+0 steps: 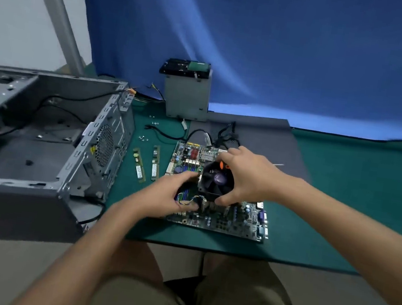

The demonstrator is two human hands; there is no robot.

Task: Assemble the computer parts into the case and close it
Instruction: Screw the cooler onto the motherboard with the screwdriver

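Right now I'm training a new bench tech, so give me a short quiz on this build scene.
1. True or false: the motherboard already sits inside the case.
2. Which hand spans the cooler fan from above? A left, B right, C neither.
3. How many memory sticks lie loose between case and motherboard?
Key: 1 false, it lies on the green mat; 2 B, the right hand; 3 two.
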